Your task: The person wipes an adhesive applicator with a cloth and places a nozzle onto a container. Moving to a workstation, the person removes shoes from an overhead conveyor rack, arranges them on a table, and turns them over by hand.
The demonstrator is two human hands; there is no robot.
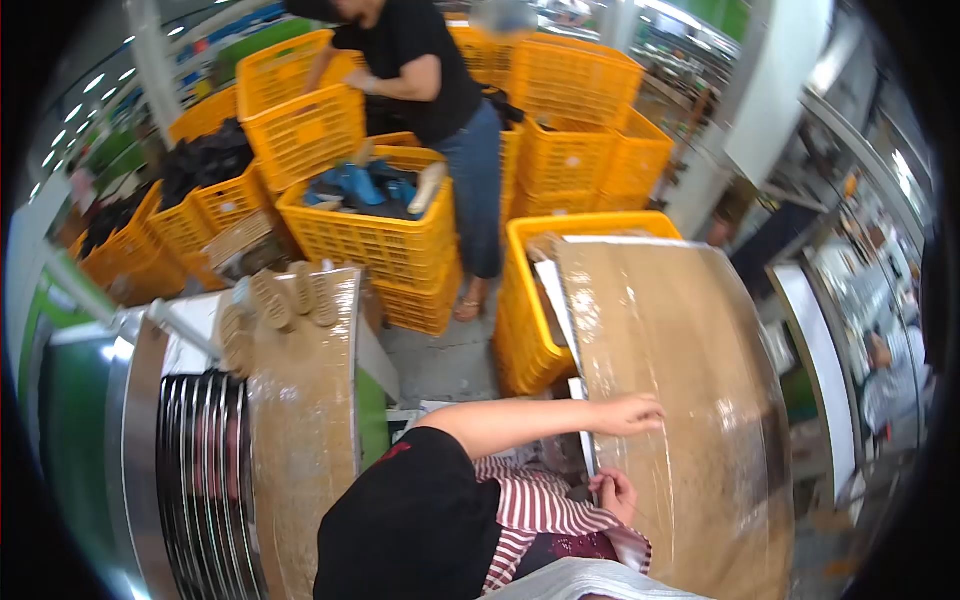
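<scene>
My left hand (pixel 630 414) reaches across a tape-covered cardboard tabletop (pixel 680 340), its fingers closed in a pinch. Whatever it may hold is too small to make out. Closer to my body, at the near edge of the same tabletop, my right hand (pixel 615 492) has its fingers curled together. I cannot see what, if anything, is in them. A striped apron (pixel 545 505) covers my front beside this hand.
Several tan shoe soles (pixel 272 300) lie on another cardboard-covered surface (pixel 300 440), beside a metal roller rack (pixel 205 470). Behind, a person (pixel 425 90) handles a yellow crate (pixel 305 125). Another yellow crate (pixel 370 235) holds blue and dark pieces. One crate (pixel 525 345) abuts my tabletop.
</scene>
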